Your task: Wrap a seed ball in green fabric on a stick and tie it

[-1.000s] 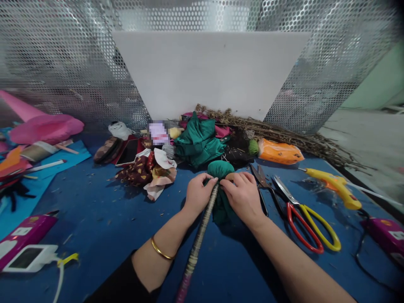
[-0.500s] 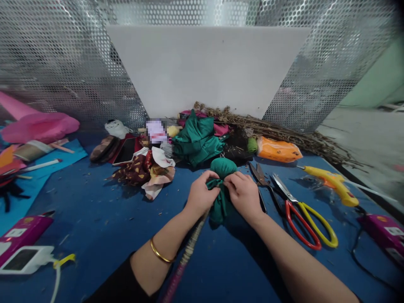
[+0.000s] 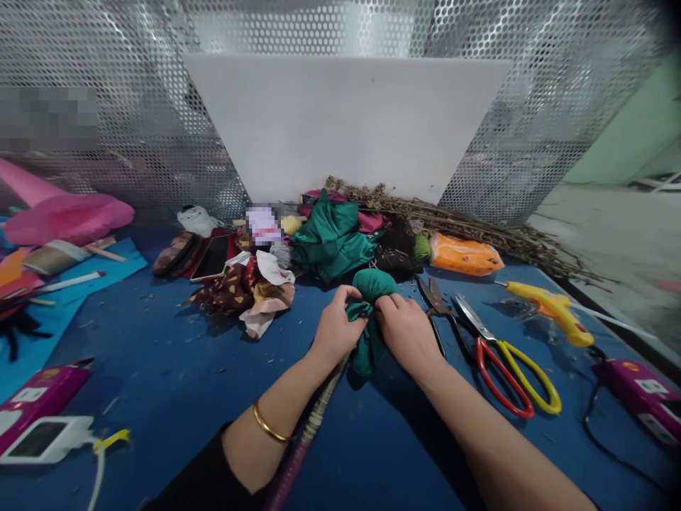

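Observation:
Between my hands is a green cloth bundle (image 3: pixel 374 284) with a rounded, stuffed top and loose folds hanging below. My left hand (image 3: pixel 339 323) pinches the gathered cloth on its left side, a gold bangle on the wrist. Closed on the right side of the gather is my right hand (image 3: pixel 407 328), its fingertips partly hidden in the folds. A wrapped stick (image 3: pixel 313 419), pale above and purple below, runs from under my left hand toward the near edge. Whether the stick enters the bundle is hidden.
To the right lie pruning shears (image 3: pixel 439 301), red-and-yellow-handled scissors (image 3: pixel 505 369) and a yellow glue gun (image 3: pixel 553 309). Behind are more green cloth (image 3: pixel 338 238), dried stems (image 3: pixel 479 223) and an orange packet (image 3: pixel 465 254). Patterned cloth scraps (image 3: pixel 228 287) and a phone (image 3: pixel 211 257) sit left.
My right hand has turned slightly, its fingers curling further over the cloth at the neck of the bundle. My left hand keeps its pinch; the view has shifted a little.

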The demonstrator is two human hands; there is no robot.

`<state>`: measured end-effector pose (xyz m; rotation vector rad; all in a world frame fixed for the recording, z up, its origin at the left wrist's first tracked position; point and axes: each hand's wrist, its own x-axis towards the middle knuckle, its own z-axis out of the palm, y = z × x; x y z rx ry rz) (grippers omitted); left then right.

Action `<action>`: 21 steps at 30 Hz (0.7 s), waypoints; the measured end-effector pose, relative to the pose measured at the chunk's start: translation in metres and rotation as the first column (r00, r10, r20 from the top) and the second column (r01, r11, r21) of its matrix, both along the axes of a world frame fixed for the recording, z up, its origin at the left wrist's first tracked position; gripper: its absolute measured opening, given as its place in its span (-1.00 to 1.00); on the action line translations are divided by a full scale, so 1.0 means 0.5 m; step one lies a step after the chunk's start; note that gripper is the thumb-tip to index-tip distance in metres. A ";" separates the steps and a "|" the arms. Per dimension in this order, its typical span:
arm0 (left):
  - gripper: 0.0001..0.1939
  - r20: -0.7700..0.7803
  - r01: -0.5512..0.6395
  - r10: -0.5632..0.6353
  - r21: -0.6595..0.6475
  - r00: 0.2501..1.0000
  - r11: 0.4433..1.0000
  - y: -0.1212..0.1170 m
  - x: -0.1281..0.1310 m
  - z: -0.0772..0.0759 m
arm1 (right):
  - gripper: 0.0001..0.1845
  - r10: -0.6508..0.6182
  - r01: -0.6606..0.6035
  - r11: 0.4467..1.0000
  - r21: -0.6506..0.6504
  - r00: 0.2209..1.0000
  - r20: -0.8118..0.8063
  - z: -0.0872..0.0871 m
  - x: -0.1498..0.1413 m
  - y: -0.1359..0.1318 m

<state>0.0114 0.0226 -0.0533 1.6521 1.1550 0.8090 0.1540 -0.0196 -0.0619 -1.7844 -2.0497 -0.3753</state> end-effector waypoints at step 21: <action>-0.75 0.064 -0.020 0.020 0.011 0.998 1.000 0.013 0.001 -0.021 | -0.76 0.123 -0.201 0.971 -0.131 0.887 -0.444 -0.013 -0.008 0.001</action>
